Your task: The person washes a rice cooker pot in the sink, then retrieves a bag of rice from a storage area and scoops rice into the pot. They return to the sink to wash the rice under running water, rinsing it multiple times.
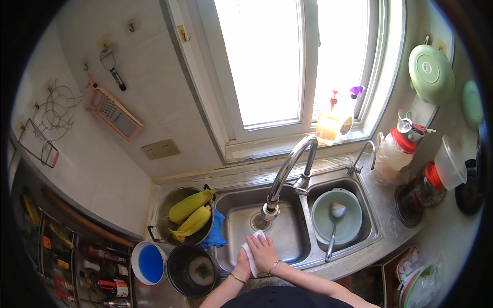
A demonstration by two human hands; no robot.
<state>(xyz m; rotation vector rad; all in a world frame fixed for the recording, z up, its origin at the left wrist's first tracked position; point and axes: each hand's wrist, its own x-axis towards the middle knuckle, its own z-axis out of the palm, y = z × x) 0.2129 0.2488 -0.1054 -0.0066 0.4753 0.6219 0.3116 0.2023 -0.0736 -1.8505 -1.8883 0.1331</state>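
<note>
My left hand and my right hand are pressed together over the front edge of the large sink basin, with a folded white cloth or paper towel between them. The right hand lies flat on top, and the left is partly hidden beneath. Above the basin arches a chrome faucet; no water stream can be seen. Left of the basin, two ears of corn in their husks lie in a metal pot, with a blue cloth beside it.
A pale bowl holding a metal ladle sits in the smaller right basin. At the front left are a white bucket with a blue inside and a dark pot. Jars and a small tap stand at right.
</note>
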